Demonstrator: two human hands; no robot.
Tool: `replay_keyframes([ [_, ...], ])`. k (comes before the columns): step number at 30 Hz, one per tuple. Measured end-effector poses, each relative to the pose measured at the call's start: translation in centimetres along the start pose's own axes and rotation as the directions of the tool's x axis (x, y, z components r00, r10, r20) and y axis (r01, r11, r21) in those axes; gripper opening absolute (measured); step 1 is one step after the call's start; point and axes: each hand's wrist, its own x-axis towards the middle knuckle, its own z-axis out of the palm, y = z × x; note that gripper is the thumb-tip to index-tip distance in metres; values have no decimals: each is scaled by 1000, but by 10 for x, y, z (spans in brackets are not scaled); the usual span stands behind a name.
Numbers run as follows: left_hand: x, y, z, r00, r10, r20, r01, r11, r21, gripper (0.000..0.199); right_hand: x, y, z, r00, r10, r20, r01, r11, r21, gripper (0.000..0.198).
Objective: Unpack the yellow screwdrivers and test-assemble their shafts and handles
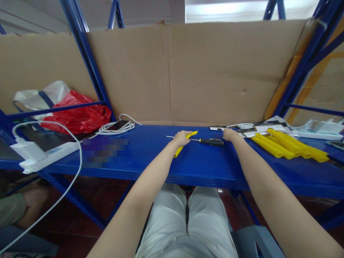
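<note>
Head view shows a smooth blue metal desk with a straight, folded front edge, its back edge meeting an upright sheet of creased brown cardboard. The left hand is closed on a thin yellow sleeve, which lies slantwise near the middle of the desk, one end towards the front edge, the other towards the back. A screwdriver stretches roughly parallel to the front edge; its slim metal shaft passes by the left hand, and its rounded black handle, marked with yellow, ends just beside the right hand. The right hand's fingers are curled beside a flat black-and-white packet; whether they grip it cannot be told. Towards the right end, glossy yellow tubes lie side by side in a loose, touching heap, with flat printed packets behind them. Smooth blue surface runs from the screwdriver to the front edge, and from its handle to the tubes. Near the back left, a coiled white cable lies beside crinkled red plastic.
</note>
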Motion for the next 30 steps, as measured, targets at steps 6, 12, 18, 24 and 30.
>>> replay_keyframes([
  [6, -1, 2, 0, 1000, -18, -5, 18, 1000, -14, 57, 8, 7, 13, 991, 85, -99, -72, 990, 124, 42],
  [12, 0, 2, 1, 993, -69, -95, 69, 998, 6, 51, 12, 15, 15, 998, -50, -43, 58, 978, 202, 26],
  [18, -2, 9, 0, 992, -55, -117, 61, 997, 51, 48, 0, 2, 5, 992, -21, -122, 67, 918, 391, 22],
  [24, -5, 19, 2, 990, 11, -143, 0, 997, 78, 49, -16, -33, -7, 940, -115, -321, 333, 502, 798, 11],
  [30, -8, 26, 4, 981, 76, -181, -61, 994, 86, 51, -27, -58, -12, 867, -209, -452, 497, 420, 759, 6],
])
